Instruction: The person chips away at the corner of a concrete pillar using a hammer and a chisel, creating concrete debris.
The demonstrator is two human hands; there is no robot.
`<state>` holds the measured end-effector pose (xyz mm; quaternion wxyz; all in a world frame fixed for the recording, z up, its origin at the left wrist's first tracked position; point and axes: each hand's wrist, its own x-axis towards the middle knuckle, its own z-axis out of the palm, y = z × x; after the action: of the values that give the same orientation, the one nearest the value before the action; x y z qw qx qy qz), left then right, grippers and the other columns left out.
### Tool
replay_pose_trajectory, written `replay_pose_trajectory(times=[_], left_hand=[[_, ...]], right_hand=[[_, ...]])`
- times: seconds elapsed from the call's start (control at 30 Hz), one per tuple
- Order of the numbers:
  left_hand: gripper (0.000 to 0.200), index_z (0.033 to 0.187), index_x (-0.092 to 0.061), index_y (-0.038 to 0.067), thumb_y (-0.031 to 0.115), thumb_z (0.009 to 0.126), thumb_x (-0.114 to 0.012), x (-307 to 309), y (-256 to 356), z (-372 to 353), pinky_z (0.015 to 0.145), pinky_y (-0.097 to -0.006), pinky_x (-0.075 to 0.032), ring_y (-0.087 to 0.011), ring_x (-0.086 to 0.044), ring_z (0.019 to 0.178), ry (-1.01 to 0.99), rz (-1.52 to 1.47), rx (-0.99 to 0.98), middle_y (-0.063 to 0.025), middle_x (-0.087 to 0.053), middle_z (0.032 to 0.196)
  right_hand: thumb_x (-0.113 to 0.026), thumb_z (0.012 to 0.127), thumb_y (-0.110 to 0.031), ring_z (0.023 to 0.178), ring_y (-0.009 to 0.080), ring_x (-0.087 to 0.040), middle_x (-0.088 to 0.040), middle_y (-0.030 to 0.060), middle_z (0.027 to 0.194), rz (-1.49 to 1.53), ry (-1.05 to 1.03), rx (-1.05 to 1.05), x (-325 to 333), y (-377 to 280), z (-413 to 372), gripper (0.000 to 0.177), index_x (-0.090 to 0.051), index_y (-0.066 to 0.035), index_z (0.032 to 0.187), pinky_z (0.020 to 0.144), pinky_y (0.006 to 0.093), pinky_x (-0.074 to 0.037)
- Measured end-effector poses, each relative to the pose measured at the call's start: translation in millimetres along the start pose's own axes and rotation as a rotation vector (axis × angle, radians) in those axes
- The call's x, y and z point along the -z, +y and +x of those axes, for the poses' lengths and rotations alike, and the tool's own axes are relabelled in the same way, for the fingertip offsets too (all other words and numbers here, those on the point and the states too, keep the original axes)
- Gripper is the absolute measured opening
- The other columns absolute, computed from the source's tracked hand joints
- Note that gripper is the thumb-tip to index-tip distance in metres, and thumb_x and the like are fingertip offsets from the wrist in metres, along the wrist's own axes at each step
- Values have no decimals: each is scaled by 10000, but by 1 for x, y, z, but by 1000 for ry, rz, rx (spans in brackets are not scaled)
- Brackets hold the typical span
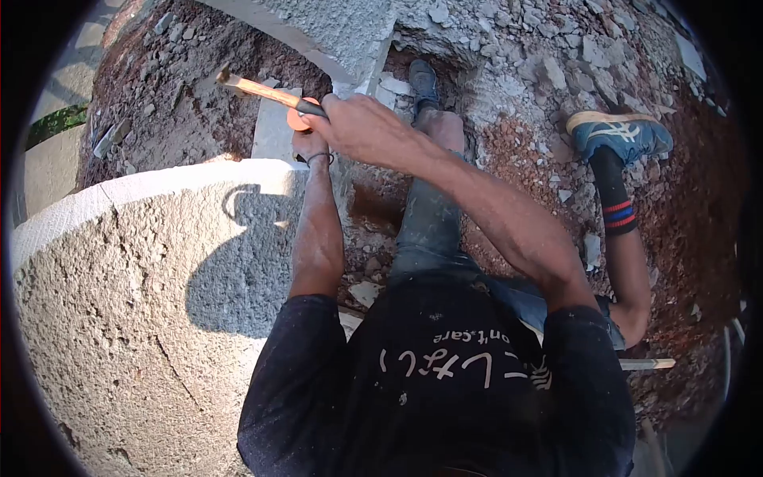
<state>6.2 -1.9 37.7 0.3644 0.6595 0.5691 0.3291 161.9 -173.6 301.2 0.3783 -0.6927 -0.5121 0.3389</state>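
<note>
My right hand (340,126) is closed round the black grip of a hammer (266,91). Its orange-brown handle points to the upper left, and the small head is at the far end. Just below, my left hand (311,146) wraps round a chisel whose round orange hand guard (299,120) shows; its shaft and tip are hidden. A dark band circles my left wrist. Both hands are close together, above the corner where the rough concrete wall (119,318) meets a grey concrete block (278,119).
Broken rubble (540,71) and reddish soil (214,63) surround the concrete. A concrete beam (342,32) runs across the top. My one foot is in a narrow gap; my other shoe (624,135) rests on debris at right. A thin strip (648,364) lies at lower right.
</note>
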Motion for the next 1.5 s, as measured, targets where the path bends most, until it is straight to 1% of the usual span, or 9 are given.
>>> replay_pose_trajectory(times=[0.23, 0.43, 0.73, 0.9, 1.03, 1.17, 1.3, 1.4, 1.5], left_hand=[[329, 932, -666, -1, 237, 724, -755, 2, -8, 1, 703, -306, -493, -188, -655, 785, -13, -33, -23, -114, -698, 864], [378, 978, -663, 26, 101, 630, -788, 7, 19, -13, 777, -310, -499, -189, -660, 855, -54, 8, -165, -91, -697, 939], [432, 1008, -665, 39, 153, 619, -813, 5, 2, -11, 778, -325, -499, -193, -660, 868, 10, 119, -29, -76, -698, 947], [380, 973, -670, 23, 146, 635, -794, 6, 2, -18, 770, -316, -496, -186, -661, 855, -131, -27, -27, -78, -701, 918], [355, 962, -675, 19, 88, 633, -789, -4, 25, -10, 783, -293, -491, -173, -651, 844, -107, 16, -25, -72, -697, 903], [369, 972, -671, 8, 102, 638, -796, 9, 22, -19, 780, -297, -490, -167, -648, 861, -106, 31, 34, -74, -695, 922], [377, 977, -674, 11, 107, 635, -800, 9, 24, -18, 792, -298, -490, -174, -649, 865, -64, 256, -146, -74, -695, 931], [351, 961, -683, 16, 79, 632, -787, 7, 13, -14, 782, -297, -489, -184, -657, 836, -29, -31, 35, -82, -702, 897], [330, 939, -687, 15, 80, 631, -784, 14, 0, -8, 754, -298, -496, -173, -659, 808, -41, -38, 35, -86, -704, 880]], right_hand=[[-552, 924, -292, 358, 226, -543, -508, 101, 466, 427, 727, 616, 26, -63, 22, 310, -483, -3, 835, 311, 343, -403], [-502, 934, -342, 551, 451, -584, -565, 230, 561, -162, 220, -119, -67, 93, -14, 402, -528, 49, 840, 500, 496, -452], [-538, 942, -289, 412, 152, -514, -458, 83, 476, 375, 818, 631, 30, -50, -6, 299, -485, -6, 861, 396, 337, -404], [-506, 931, -362, 512, 402, -575, -561, 227, 561, -29, 196, -233, -101, 113, -44, 423, -537, 56, 878, 495, 491, -439], [-520, 925, -374, 485, 363, -578, -542, 207, 521, -30, 147, -77, 27, 4, -17, 448, -559, 62, 829, 480, 485, -436], [-583, 913, -281, 423, 124, -550, -445, 45, 438, 4, 794, 719, 58, -67, 18, 344, -528, 28, 772, 335, 280, -386], [-572, 919, -261, 460, 178, -601, -529, 76, 515, 427, 901, 648, 13, -42, 17, 280, -501, 10, 907, 361, 305, -428], [-512, 922, -337, 659, 424, -637, -613, 246, 669, -57, 152, -216, -108, 118, -36, 411, -533, 73, 919, 570, 489, -488], [-493, 928, -384, 596, 450, -592, -586, 245, 615, -35, 119, -247, -51, 80, -48, 457, -548, 63, 850, 556, 497, -460]])
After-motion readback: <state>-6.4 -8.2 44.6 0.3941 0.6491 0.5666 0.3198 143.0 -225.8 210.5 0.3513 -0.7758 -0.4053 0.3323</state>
